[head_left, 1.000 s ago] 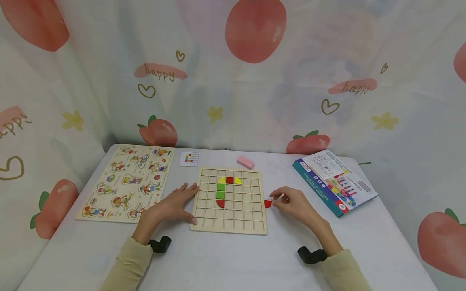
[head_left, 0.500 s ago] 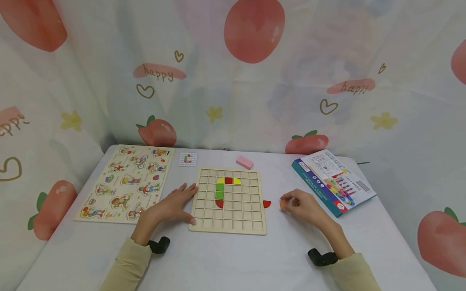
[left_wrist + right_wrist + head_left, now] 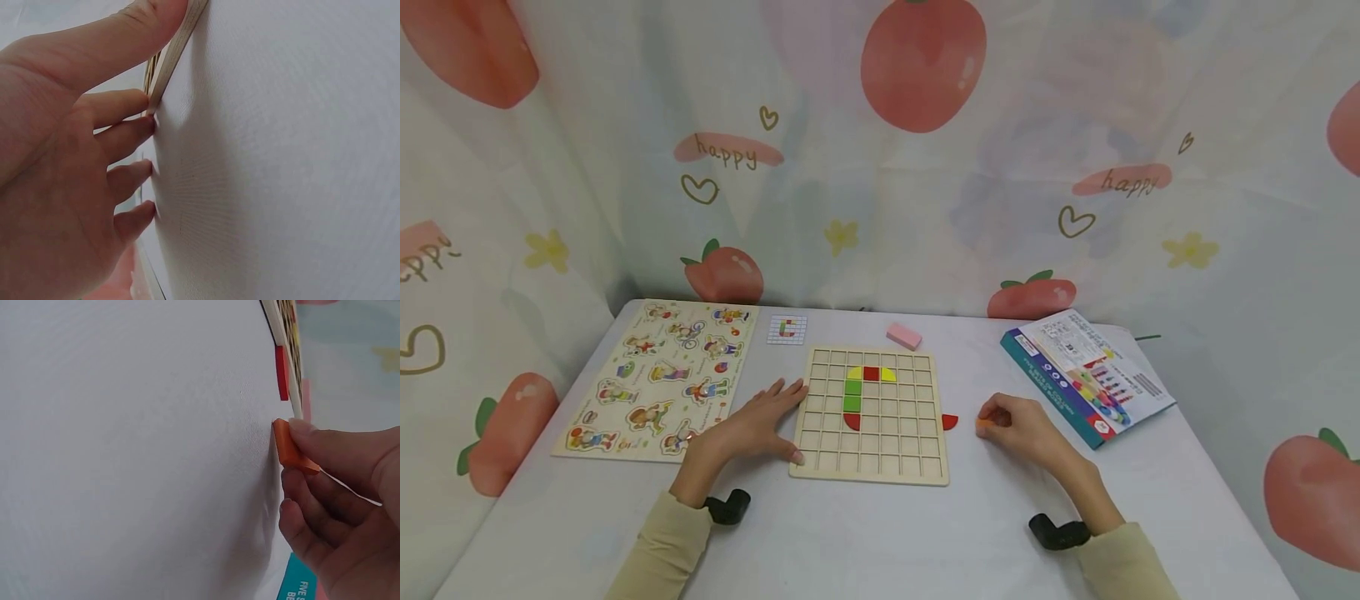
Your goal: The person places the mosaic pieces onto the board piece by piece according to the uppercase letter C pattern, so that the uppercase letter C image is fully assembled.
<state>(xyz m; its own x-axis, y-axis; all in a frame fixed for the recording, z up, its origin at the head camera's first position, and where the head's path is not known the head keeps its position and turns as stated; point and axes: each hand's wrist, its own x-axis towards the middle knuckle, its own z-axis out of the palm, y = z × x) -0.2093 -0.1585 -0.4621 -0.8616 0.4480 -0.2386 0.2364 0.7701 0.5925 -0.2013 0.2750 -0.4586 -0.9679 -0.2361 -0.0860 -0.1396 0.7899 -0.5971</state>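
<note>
A wooden grid board point(image 3: 871, 483) lies on the table, with yellow, red and green pieces set in its upper left squares. My left hand point(image 3: 748, 429) rests at the board's left edge, fingers spread and the thumb on its lower left corner. To the right of the board, my right hand point(image 3: 1022, 427) pinches an orange block point(image 3: 289, 447) between thumb and fingers, close over the white tabletop. A red quarter-round piece point(image 3: 950, 422) lies against the board's right edge, between the board and my right hand; its side shows in the right wrist view.
A picture puzzle board point(image 3: 655, 375) lies at the left. Behind the grid board are a small pattern card point(image 3: 797, 337) and a pink block point(image 3: 904, 336). A teal and white box point(image 3: 1086, 375) lies at the right. A printed curtain point(image 3: 880, 208) hangs behind the table.
My right hand has left the red quarter-round piece by the board, moved a little to the right and now pinches the orange block. My left hand has stayed at the board's edge.
</note>
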